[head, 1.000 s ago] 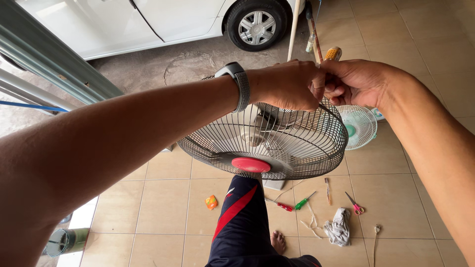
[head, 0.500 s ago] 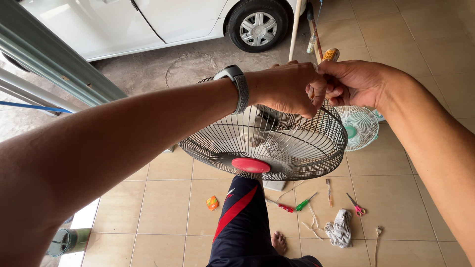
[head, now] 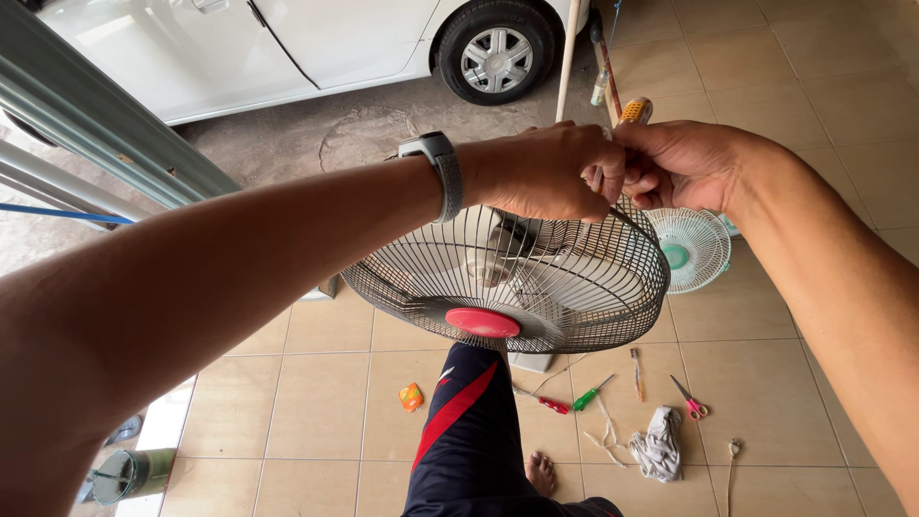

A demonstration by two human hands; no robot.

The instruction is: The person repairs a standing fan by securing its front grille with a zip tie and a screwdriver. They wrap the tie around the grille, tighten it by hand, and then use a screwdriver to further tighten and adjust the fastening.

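Left hand (head: 546, 172) clenched on fan guard (head: 517, 278) top rim; right hand (head: 675, 163) beside it pinching rim fastener, apparently. Step: working top clip. Next needs steady grip.

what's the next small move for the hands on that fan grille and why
Probably keep the left hand steady on the top rim of the dark wire fan grille with the red round centre cap while the right hand works its pinching fingers at that spot. Both hands meet at the rim's top edge, and what the fingers pinch is hidden, so a small, careful adjustment there seems safest.
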